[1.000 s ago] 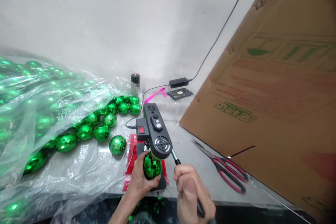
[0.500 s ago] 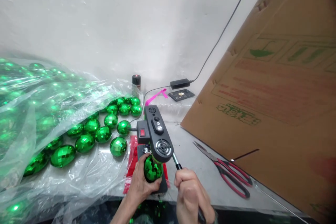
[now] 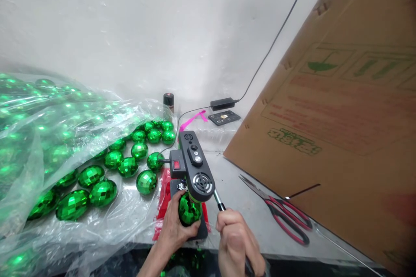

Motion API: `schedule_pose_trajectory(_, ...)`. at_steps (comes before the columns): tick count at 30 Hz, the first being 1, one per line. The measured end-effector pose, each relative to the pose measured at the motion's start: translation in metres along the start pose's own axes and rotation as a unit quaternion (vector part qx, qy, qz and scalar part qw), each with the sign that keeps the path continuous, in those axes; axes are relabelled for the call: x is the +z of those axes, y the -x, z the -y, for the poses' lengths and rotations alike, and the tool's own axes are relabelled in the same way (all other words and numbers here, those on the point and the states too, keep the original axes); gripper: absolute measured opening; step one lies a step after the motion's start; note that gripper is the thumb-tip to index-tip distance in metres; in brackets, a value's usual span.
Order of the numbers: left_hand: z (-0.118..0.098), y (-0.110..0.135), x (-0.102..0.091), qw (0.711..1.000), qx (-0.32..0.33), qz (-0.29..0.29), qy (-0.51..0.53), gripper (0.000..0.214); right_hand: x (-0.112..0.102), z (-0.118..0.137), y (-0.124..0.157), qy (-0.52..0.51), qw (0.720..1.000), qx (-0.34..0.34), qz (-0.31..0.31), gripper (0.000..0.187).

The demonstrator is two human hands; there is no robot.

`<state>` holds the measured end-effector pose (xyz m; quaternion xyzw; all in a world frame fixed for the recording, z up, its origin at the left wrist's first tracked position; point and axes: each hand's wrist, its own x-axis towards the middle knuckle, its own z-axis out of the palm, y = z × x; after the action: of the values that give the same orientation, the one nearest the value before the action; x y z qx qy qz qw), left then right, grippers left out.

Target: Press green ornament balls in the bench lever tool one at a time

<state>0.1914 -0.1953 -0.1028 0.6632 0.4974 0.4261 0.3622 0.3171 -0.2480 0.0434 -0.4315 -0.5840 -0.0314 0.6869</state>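
My left hand (image 3: 173, 227) is wrapped round a shiny faceted green ball (image 3: 187, 210), holding it on the base under the head of a small black press machine (image 3: 194, 166). The machine has a red switch on its left side and a round grille at its near end. My right hand (image 3: 237, 242) is closed round the machine's black lever handle (image 3: 219, 203), which juts out from the right of the head. A red sheet (image 3: 164, 199) lies under the machine's base.
Several loose green faceted balls (image 3: 130, 166) lie on clear plastic sheeting (image 3: 48, 147) at the left. Red-handled scissors (image 3: 281, 214) lie right of the machine. A large cardboard box (image 3: 341, 108) leans at the right. A power adapter (image 3: 222, 103), a small black device (image 3: 224, 117) and a dark can (image 3: 168, 100) sit by the wall.
Loose green balls on the plastic have rolled forward and rightward toward the machine. Both hands keep their grips and have barely moved.
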Motion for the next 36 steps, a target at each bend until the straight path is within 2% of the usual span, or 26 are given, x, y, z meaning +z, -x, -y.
schedule_pose_trajectory(21,-0.004,-0.002,-0.003,1.000,-0.019,0.012,0.009,0.082,0.002,0.000,-0.002,0.011,1.000,-0.007,-0.013,0.046)
schedule_pose_trajectory(28,-0.001,-0.002,-0.002,1.000,-0.015,0.022,-0.007,0.083,0.010,-0.005,0.021,0.000,0.999,-0.005,-0.044,0.043)
schedule_pose_trajectory(31,0.004,-0.002,-0.002,1.000,-0.007,0.022,-0.008,0.085,0.019,-0.010,0.036,-0.008,0.995,0.017,-0.096,0.044)
schedule_pose_trajectory(34,0.007,0.000,0.000,1.000,-0.003,0.020,-0.005,0.086,0.024,-0.019,0.045,0.027,0.991,0.001,-0.129,0.047)
schedule_pose_trajectory(36,0.007,0.000,0.000,1.000,-0.006,0.014,0.001,0.086,0.023,-0.022,0.044,0.042,0.993,-0.025,-0.106,0.047)
